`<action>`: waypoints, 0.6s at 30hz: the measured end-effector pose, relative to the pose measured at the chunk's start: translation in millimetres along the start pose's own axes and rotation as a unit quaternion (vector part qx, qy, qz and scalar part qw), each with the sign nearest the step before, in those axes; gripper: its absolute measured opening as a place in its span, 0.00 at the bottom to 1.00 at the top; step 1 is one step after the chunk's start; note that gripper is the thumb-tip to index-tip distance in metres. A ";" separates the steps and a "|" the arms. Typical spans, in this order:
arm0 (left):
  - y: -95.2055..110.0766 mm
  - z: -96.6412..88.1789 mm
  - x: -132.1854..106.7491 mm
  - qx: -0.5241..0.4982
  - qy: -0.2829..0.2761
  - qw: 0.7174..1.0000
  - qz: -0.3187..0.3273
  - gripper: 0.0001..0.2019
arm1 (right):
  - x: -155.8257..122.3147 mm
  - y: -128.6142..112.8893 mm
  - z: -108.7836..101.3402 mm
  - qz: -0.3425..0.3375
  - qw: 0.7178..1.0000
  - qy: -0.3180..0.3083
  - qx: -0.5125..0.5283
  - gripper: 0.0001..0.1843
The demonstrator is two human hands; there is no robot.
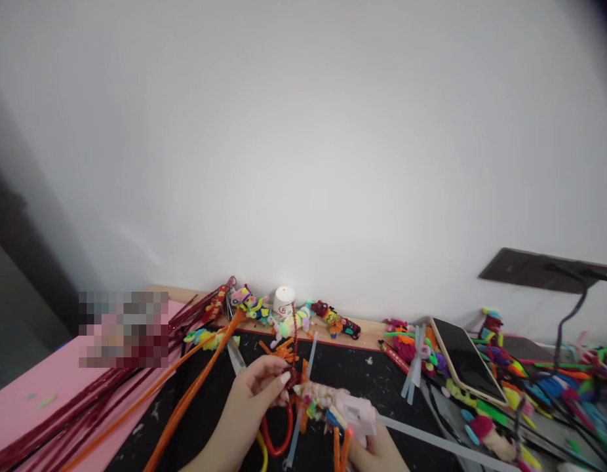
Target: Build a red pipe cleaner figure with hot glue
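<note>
- A red tinsel stem (294, 328) is held above the middle of the surface (373, 335), one end standing upright toward the far edge; it is pinched between thumb and fingers of the left hand (257, 396).
- Little weight is to be expected from it; by its look it should be springy, easily bent and scratchy rather than slippery, with tinsel that could be flattened by a hard squeeze.
- It is best taken low, at the bunched part, with the fingertips kept off the side facing the nozzle.
- A glue gun (358, 414) is gripped by the right hand (375, 451), nearer the surface's near edge, its nozzle pointed at the pinched part; how the fingers are wrapped cannot be told.
- Its casing is judged stiff and fairly light; it should be held by the handle only, as the tip may be hot.
- Behind it, a long glue stick (431, 438) trails, probably smooth and bendable.
</note>
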State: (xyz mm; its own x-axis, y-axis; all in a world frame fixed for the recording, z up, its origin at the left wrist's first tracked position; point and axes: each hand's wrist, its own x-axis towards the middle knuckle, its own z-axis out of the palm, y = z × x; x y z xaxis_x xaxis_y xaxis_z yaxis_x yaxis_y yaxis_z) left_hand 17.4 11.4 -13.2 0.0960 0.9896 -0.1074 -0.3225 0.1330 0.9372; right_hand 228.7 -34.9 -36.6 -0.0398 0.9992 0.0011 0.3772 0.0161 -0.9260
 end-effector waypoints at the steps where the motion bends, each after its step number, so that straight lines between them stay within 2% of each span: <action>1: -0.4 0.1 0.3 -0.001 0.000 1.000 0.003 0.12 | 0.2 -0.2 -0.8 -0.003 1.000 -0.005 -0.004 0.29; 5: -1.1 0.0 0.4 -0.001 -0.009 1.000 0.011 0.12 | 0.8 -0.9 -2.9 0.000 0.999 -0.039 -0.010 0.29; 10: 1.0 0.5 -1.0 0.005 -0.007 1.000 0.008 0.12 | 0.2 -2.0 -0.5 -0.008 1.000 -0.006 -0.005 0.30; 18: 2.9 2.4 -1.3 0.014 0.001 1.000 0.011 0.13 | 0.0 -4.3 -0.3 -0.002 1.000 -0.003 0.001 0.30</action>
State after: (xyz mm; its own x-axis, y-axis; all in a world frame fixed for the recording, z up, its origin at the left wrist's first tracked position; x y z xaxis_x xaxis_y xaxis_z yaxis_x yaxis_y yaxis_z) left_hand 18.6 10.4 -9.5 0.0868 0.9924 -0.0872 -0.2980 0.1094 0.9483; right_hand 227.3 -35.0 -32.6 -0.0466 0.9989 0.0031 0.3748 0.0203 -0.9269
